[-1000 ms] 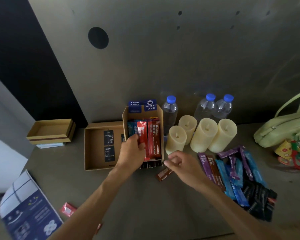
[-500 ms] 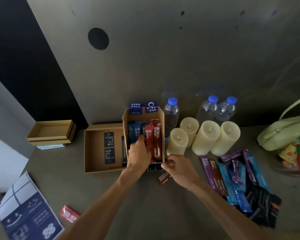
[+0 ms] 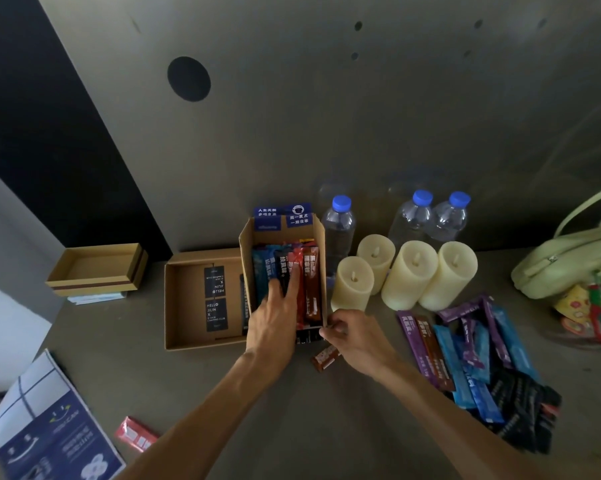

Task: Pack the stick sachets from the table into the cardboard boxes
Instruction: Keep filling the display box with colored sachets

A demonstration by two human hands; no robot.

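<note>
An upright cardboard box (image 3: 246, 247) stands mid-table with several stick sachets (image 3: 312, 285) in blue, black, red and brown lined up inside. My left hand (image 3: 275, 323) reaches into it, fingers spread, index finger pressing on a red sachet. At the box's front right corner, my right hand (image 3: 354, 337) pinches the cardboard. A brown sachet (image 3: 324, 358) lies on the table just under that hand. A loose pile of purple, blue and black sachets (image 3: 472, 358) lies to the right. One red sachet (image 3: 136, 434) lies at the near left.
A flat open cardboard box (image 3: 188, 306) with black cards sits left of the upright box; a smaller box (image 3: 94, 268) is further left. Three candles (image 3: 410, 275) and three water bottles (image 3: 339, 230) stand behind. There is a green bag (image 3: 569, 258) at the right and a booklet (image 3: 49, 434) at the near left.
My left hand let the red sachet settle in the box and now presses on the row with spread fingers. My right hand moved left from the brown sachet to the box's corner.
</note>
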